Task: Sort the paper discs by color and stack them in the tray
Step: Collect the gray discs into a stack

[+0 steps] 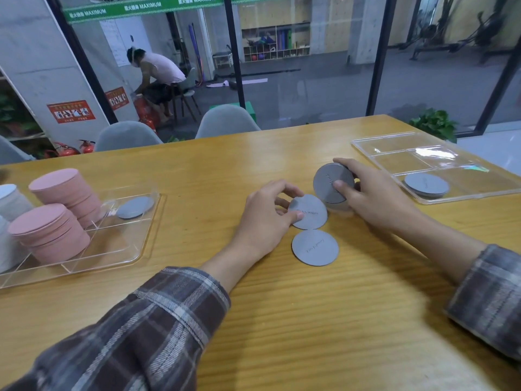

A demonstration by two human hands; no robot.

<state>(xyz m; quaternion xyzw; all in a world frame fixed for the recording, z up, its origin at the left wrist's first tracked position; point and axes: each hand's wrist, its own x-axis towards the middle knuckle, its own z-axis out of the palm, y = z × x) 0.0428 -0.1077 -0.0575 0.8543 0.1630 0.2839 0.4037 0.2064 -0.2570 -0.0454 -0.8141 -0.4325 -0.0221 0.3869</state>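
Observation:
My right hand [369, 193] grips a tilted stack of grey discs [329, 183] at the middle of the wooden table. My left hand [265, 221] pinches a single grey disc [310, 214] just left of that stack. Another grey disc [315, 247] lies flat on the table below it. The clear divided tray [439, 153] at the right holds a short grey stack [426, 184] in its near compartment. A second clear tray [93, 249] at the left holds two leaning pink stacks [52, 232] and one grey disc [135, 207].
White disc stacks [11, 201] stand at the far left edge. Two grey chairs [225, 121] sit behind the table. A potted plant [434, 124] is beyond the right tray. A person sits behind the glass wall.

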